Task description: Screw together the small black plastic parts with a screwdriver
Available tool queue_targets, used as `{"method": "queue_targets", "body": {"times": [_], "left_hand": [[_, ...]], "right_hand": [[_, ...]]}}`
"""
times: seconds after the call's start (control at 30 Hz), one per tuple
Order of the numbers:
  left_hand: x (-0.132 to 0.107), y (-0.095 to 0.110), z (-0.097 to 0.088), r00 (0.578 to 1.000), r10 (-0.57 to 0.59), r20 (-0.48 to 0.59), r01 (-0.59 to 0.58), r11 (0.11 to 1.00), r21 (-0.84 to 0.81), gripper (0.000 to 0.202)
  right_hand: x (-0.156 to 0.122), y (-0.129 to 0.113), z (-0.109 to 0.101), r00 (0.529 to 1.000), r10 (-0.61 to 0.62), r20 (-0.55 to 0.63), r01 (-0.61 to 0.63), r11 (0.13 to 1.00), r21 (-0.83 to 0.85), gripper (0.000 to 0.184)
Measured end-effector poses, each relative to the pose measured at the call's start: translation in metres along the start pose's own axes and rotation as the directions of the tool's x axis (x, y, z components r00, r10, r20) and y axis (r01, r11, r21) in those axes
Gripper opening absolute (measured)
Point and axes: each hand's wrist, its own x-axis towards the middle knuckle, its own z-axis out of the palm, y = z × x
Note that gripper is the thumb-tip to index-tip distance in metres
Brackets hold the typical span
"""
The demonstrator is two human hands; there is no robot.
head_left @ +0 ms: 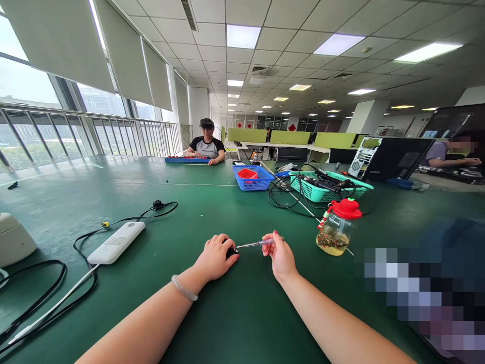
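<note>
The left hand sits just below the centre of the frame, its fingers curled around a small black object, which is partly hidden by them. The right hand, to the right of centre, grips the clear handle of a screwdriver between thumb and fingers. The screwdriver lies nearly level; its shaft points left, with the tip at the right edge of the black object. Whether the tip is seated cannot be told. Both hands are over the green table. A jar with a red lid stands right of centre. A blue basket and a green basket stand farther back. A white box lies at the left. Another person sits at the upper centre.
</note>
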Motion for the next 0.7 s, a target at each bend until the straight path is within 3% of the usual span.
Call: {"method": "queue_targets", "body": {"times": [0.23,0.47,0.57,0.7], "left_hand": [[-0.002,0.005,0.001,1.000,0.003,-0.006,-0.003,0.994,0.110,0.030],[-0.014,0.007,-0.005,0.993,-0.108,-0.047,0.114,0.983,0.146,0.033],[-0.034,0.004,-0.011,0.978,-0.194,-0.078,0.203,0.970,0.133,0.034],[-0.083,-0.012,-0.026,0.965,-0.252,-0.068,0.258,0.961,0.099,0.028]], "right_hand": [[0.010,0.004,0.001,1.000,0.010,0.013,-0.009,0.999,-0.050,0.049],[0.014,0.009,-0.001,1.000,-0.003,0.016,0.004,0.997,-0.081,0.048],[0.014,0.010,-0.004,1.000,-0.005,0.024,0.007,0.996,-0.083,0.048],[0.015,0.011,-0.007,0.999,0.006,0.043,-0.002,0.995,-0.097,0.047]]}}
